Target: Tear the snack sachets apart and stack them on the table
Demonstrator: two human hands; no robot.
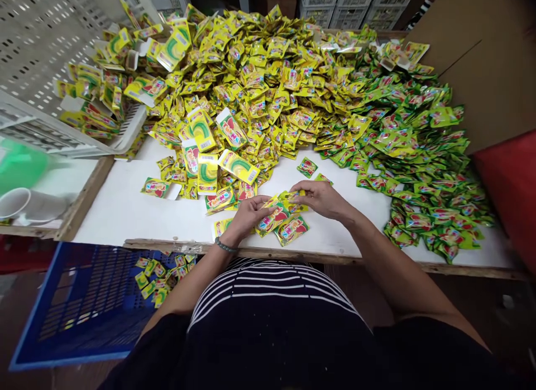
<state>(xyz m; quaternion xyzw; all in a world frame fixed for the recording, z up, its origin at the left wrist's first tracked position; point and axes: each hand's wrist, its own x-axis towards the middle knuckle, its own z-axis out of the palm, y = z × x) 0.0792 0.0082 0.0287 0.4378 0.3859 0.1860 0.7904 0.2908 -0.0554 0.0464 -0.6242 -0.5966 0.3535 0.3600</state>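
Note:
My left hand [246, 218], with a beaded bracelet at the wrist, grips a small yellow-green printed carton [274, 218] near the table's front edge. My right hand [321, 200] pinches a small yellow packet [293, 200] at the carton's right end; whether the packet is partly inside I cannot tell. Just below lies another printed carton [292, 230]. A green packet [307, 167] rests on the white tabletop [125, 203] beyond my right hand. Several open-flapped cartons [201, 130] lie on loose packets to the upper left of my hands.
A large heap of yellow packets [268, 71] covers the table's back, with green packets [419, 138] at right. A white crate [37, 49] holding cartons lies tipped at left, near a white cup [31, 204]. Below stands a blue crate [92, 300] containing filled-looking cartons.

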